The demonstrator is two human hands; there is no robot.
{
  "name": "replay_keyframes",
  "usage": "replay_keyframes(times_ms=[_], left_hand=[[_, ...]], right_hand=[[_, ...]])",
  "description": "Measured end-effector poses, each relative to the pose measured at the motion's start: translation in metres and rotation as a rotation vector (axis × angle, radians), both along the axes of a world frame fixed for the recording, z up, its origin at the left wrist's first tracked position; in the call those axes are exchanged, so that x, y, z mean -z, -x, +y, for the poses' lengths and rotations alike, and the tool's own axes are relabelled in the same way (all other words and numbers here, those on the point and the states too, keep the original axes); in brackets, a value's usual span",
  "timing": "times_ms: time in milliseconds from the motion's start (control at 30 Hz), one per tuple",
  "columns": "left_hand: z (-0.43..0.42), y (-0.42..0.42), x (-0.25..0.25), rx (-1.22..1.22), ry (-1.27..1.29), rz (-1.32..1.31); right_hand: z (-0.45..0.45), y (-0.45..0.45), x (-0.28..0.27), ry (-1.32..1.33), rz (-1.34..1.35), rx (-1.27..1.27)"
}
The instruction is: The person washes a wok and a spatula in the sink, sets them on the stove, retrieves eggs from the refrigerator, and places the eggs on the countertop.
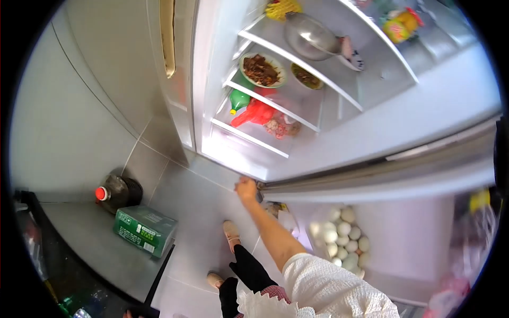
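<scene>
My right hand (pixel 245 188) reaches out over the floor, close to the lower hinge corner of the open refrigerator (pixel 228 153). Its fingers are curled in, and nothing shows sticking out of them. Only a sliver of my left hand (pixel 128 314) appears at the bottom edge, beside a black frame (pixel 143 310); its fingers are mostly out of view. Inside the refrigerator, the shelves carry a plate of dark food (pixel 262 71), a bowl of food (pixel 306 77), a metal bowl (pixel 310 37), a red plastic bag (pixel 256 112) and a green bottle (pixel 239 99).
The refrigerator door (pixel 424 185) stands open to the right, with several pale eggs (pixel 344 238) in its lower part. On the left, a dark bottle with a red cap (pixel 123 192) and a green carton (pixel 144 230) sit near a dark-topped surface (pixel 79 281).
</scene>
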State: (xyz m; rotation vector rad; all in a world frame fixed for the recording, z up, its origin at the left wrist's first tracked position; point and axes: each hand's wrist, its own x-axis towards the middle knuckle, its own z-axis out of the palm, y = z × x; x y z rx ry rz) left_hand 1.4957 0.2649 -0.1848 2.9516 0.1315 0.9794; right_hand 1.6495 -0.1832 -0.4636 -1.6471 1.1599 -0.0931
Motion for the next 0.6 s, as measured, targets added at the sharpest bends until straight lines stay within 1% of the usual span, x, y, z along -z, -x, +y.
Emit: replay_keyframes(times_ms=[33,100,133,167,200,233,267,300,333,367,400,433,467,500,533,567,600], left_hand=[[-0.004,0.000,-0.005,0.012,0.047,-0.021],[0.001,0.004,-0.014,0.072,0.081,-0.014],[0.033,0.026,0.022,-0.079,0.224,0.245],[0.022,0.023,0.003,0.023,0.272,0.213],[0.023,0.023,0.001,0.091,0.314,0.207],[0.024,0.025,-0.004,0.148,0.349,0.182],[0.028,0.028,-0.004,0.212,0.384,0.167],[0.032,0.031,-0.008,0.225,0.456,0.196],[0.037,0.034,-0.010,0.241,0.524,0.231],[0.044,0.036,-0.007,0.248,0.676,0.268],[0.049,0.040,-0.007,0.253,0.825,0.315],[0.045,0.045,-0.017,0.231,1.080,0.336],[0.058,0.048,-0.008,0.277,1.129,0.360],[0.062,0.054,-0.011,0.282,1.243,0.405],[0.061,0.061,-0.018,0.283,1.361,0.446],[0.063,0.070,-0.026,0.303,1.348,0.483],[0.062,0.078,-0.035,0.261,1.388,0.556]], right_hand=[[0.024,0.023,-0.031,-0.244,-0.084,0.103],[0.063,0.070,-0.095,-0.352,-0.096,0.101],[0.077,0.098,-0.115,-0.349,-0.116,0.119],[0.088,0.127,-0.134,-0.358,-0.176,0.057],[0.096,0.151,-0.154,-0.366,-0.236,-0.005],[0.100,0.174,-0.178,-0.369,-0.254,0.009],[0.102,0.205,-0.201,-0.342,-0.270,-0.077],[0.104,0.236,-0.227,-0.316,-0.283,-0.161],[0.100,0.262,-0.258,-0.240,-0.194,-0.263],[0.096,0.292,-0.253,-0.141,-0.241,-0.253],[0.088,0.320,-0.262,-0.142,-0.269,-0.250],[0.081,0.348,-0.270,-0.064,-0.301,-0.220],[0.076,0.373,-0.291,-0.029,-0.319,-0.126],[0.069,0.399,-0.309,0.052,-0.320,-0.103],[0.063,0.421,-0.335,0.068,-0.296,-0.055],[0.057,0.444,-0.343,0.086,-0.287,0.043],[0.055,0.463,-0.359,0.064,-0.335,0.137]])
